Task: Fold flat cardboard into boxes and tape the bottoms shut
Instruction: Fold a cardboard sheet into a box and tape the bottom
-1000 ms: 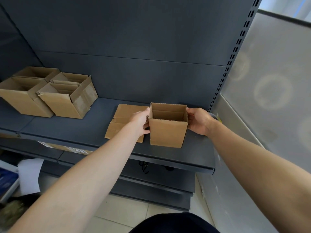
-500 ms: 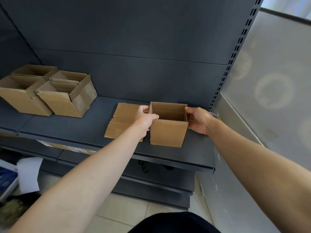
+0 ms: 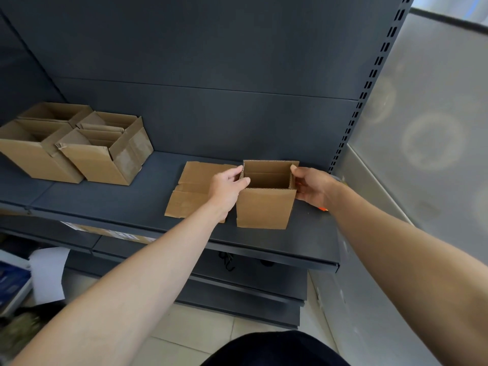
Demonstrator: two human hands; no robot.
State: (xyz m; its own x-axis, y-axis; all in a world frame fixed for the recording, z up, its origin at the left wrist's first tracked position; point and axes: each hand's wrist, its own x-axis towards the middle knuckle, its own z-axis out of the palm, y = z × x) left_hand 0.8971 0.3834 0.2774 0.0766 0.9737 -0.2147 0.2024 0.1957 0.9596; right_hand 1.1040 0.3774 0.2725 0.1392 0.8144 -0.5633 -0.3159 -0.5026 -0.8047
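Box [image 3: 265, 207] stands squared; left hand [image 3: 227, 186] has climbed to pinch its rim, right hand [image 3: 311, 187] clasps the opposite side, likely ready to flip it.

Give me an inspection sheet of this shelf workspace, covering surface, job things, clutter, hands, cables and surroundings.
Surface: dark shelf, matte.
Job's things: upright box, open-topped, stands near the right end; flat cardboard lies just left of it; folded boxes are grouped at the left end; no tape seen.
Clutter: white sheet on the floor, lower left.
Hands: left hand grips the upright box's left wall; right hand grips its right wall.
Cables: dark loop under the shelf, possibly a cable; too small to tell.
Surroundings: slotted upright at right; tiled floor below.
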